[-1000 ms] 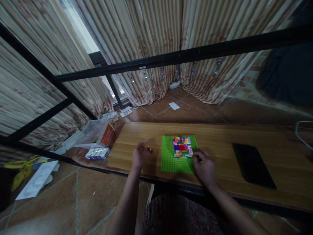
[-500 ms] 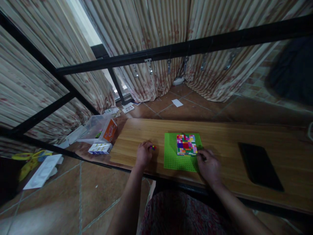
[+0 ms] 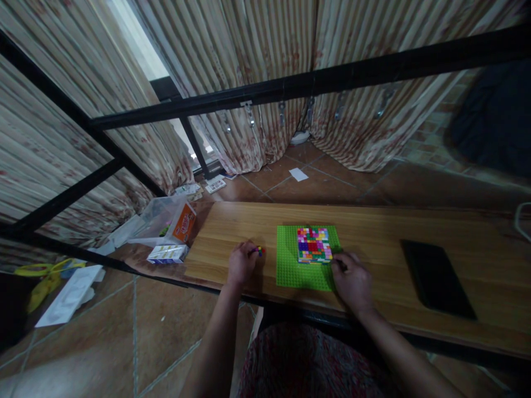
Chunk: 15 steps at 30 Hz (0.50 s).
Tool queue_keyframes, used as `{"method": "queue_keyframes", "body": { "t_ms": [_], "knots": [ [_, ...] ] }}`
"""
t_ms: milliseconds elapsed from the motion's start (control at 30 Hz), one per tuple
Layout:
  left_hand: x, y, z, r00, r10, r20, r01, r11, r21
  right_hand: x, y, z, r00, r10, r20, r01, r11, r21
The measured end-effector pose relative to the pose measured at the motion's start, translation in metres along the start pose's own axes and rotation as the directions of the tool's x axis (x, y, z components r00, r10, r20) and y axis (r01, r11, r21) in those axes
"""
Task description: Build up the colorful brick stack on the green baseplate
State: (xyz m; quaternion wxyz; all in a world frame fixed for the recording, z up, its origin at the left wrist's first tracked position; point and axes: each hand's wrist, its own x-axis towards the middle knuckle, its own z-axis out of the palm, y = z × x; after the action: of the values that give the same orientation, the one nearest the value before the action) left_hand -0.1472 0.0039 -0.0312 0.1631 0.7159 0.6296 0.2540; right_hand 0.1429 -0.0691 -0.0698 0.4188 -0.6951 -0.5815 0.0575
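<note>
A green studded baseplate [image 3: 286, 271] lies on the wooden table [image 3: 385, 271], bearing a low square block of many-coloured toy bricks [image 3: 313, 246]. My right hand [image 3: 352, 279] is at the right front corner of that block, thumb and fingers pinched together near its edge; whether a brick is between the fingertips cannot be made out. To the left of the baseplate, my left hand [image 3: 243, 262] is closed on a few small toy bricks [image 3: 260, 251], red, yellow and dark, that stick out past its fingertips.
A dark flat tablet-like slab [image 3: 437, 279] lies at the right of the table. At the left end are a clear plastic bin [image 3: 155, 218], an orange box [image 3: 183, 222] and a white-blue box [image 3: 168, 254]. A black metal rail [image 3: 290, 85] crosses beyond the table.
The whole view has shifted slightly. Both hands keep nearly the same places beside the baseplate, and the brick block looks unchanged.
</note>
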Motion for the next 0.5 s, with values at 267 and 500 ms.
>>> {"method": "queue_keyframes", "body": {
  "t_ms": [267,500],
  "knots": [
    [-0.0006,0.0005,-0.0042,0.999,0.015,0.036,-0.014,1.000,-0.027,0.0004,-0.0016,-0.0008,1.000,0.010,0.009,-0.010,1.000,0.012],
    [-0.0019,0.0088,-0.0063,1.000,0.013,-0.017,-0.014,0.998,-0.056,0.0004,-0.0012,0.0013,1.000,0.021,0.009,-0.021,1.000,0.019]
  ]
}}
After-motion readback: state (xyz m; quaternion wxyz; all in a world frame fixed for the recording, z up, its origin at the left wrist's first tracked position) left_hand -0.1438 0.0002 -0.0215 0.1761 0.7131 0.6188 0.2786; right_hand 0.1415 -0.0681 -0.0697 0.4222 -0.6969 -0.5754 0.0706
